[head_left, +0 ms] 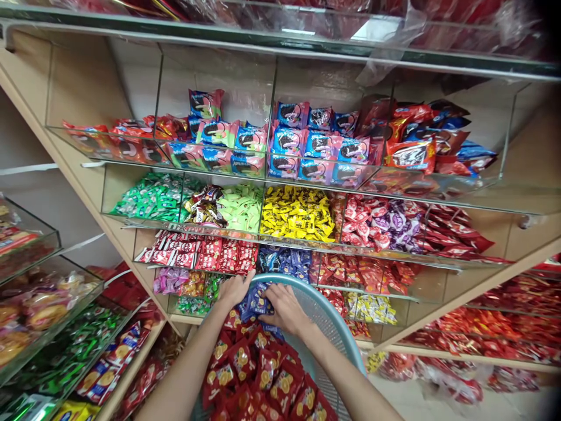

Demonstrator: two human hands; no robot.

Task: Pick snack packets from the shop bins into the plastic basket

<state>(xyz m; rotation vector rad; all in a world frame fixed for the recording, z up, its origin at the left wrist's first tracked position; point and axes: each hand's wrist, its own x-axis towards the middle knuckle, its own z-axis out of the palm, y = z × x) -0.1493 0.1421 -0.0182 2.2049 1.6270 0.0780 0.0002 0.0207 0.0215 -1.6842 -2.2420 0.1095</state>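
A light blue plastic basket [337, 316] stands below me, tilted against the shelf front. Red packets with an orange-slice picture [267, 374] heap up in it, and several blue snack packets [253, 303] lie at its far end. My left hand [234, 292] is closed over the basket's far left rim; some of its fingers are hidden. Inside the basket, my right hand [287, 310] has its fingers curled round blue packets. Just beyond the rim, a shelf bin holds similar blue packets [287, 262].
Glass-fronted shelves hold yellow sweets [298, 213], green sweets [153, 196], blue-and-pink cookie packs [287, 140] and red-and-white packets [175, 248]. A glass shelf edge [280, 49] crosses above. More snack bins [56, 333] stand at left; bagged goods [451, 377] lie at lower right.
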